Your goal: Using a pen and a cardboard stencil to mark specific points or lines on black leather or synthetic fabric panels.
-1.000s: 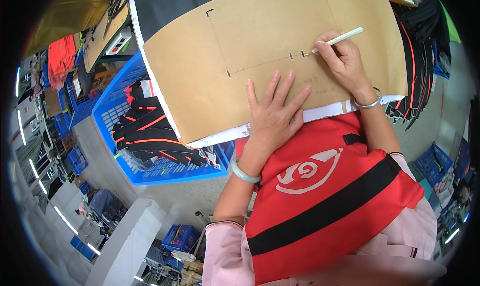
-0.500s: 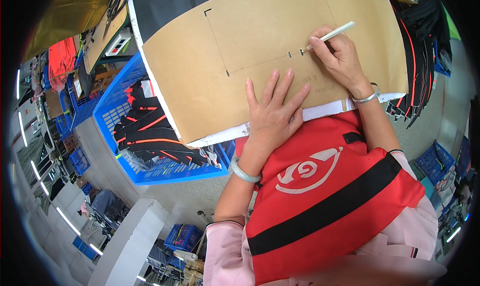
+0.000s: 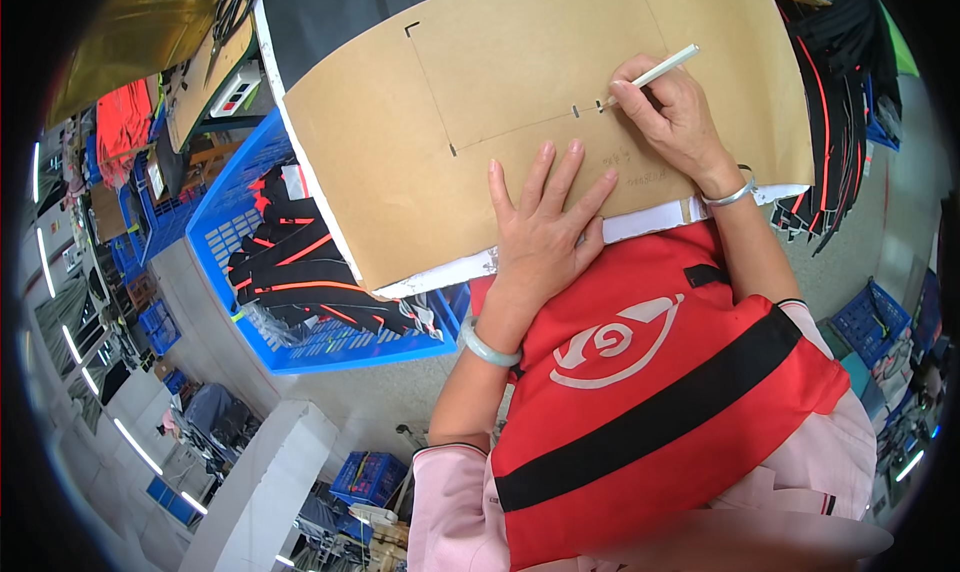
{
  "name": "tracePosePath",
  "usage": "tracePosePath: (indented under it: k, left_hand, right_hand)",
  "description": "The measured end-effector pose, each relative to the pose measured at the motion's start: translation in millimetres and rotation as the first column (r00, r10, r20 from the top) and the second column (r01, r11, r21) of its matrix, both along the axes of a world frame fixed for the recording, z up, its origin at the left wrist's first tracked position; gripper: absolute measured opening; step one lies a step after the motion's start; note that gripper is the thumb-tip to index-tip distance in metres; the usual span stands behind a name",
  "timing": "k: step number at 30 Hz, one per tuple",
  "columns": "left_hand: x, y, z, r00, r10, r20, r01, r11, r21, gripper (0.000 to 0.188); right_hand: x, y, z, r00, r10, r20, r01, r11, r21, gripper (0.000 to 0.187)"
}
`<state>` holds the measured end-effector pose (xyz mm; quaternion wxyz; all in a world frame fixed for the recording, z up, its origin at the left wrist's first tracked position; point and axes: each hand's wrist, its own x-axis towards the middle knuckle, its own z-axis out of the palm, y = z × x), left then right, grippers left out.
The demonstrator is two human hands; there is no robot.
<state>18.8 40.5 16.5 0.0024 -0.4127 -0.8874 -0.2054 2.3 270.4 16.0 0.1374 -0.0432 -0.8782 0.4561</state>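
A sheet of brown pattern paper lies over the table top, with thin lines and short black slots marking a large outline. Between thumb and fingers my right hand grips a white pencil, its tip down at a black slot on the outline's near line. Flat on the paper, left of some faint handwriting, rests my left hand; its fingers are spread and it holds nothing. Dark material shows beyond the paper's far left edge.
Left of the table stands a blue plastic crate of black fabric pieces with orange stripes. Similar striped pieces hang at the right edge. Scissors and a white power strip are at the far left. A white pillar stands lower left.
The pencil and my right hand have shifted very slightly left, along with the paper in the picture. My left hand stays pressed flat in nearly the same place.
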Motion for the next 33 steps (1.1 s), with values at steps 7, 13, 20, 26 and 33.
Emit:
tracePosePath:
  k: [7, 13, 20, 26, 33]
  left_hand:
    - [-0.1, 0.8, -0.5, 1.000, -0.003, -0.006, 0.003, 1.000, 0.003, 0.047]
    - [0.0, -0.4, -1.2, 1.000, -0.002, -0.006, 0.002, 1.000, 0.013, 0.047]
    - [0.6, -1.0, -0.8, 1.000, 0.006, -0.002, -0.005, 0.999, 0.047, 0.047]
    - [0.6, -1.0, -2.6, 1.000, 0.021, 0.016, -0.022, 0.997, 0.077, 0.046]
    - [-1.9, -0.5, -5.6, 0.996, 0.000, 0.091, -0.015, 0.987, 0.162, 0.042]
  right_hand:
    - [-2.6, -2.7, 1.3, 0.999, -0.032, -0.041, 0.032, 0.999, 0.004, 0.021]
    - [-1.3, 1.7, 2.6, 0.998, 0.068, -0.008, -0.067, 0.994, 0.091, 0.018]
    - [-11.9, 0.0, -9.2, 0.998, -0.057, -0.032, 0.034, 0.868, -0.495, 0.026]
    - [-42.9, -28.9, -12.4, 0.999, 0.005, 0.040, 0.020, 0.816, -0.578, 0.023]
    - [-62.9, -82.8, -4.3, 0.946, 0.324, 0.005, -0.303, 0.889, -0.344, 0.023]
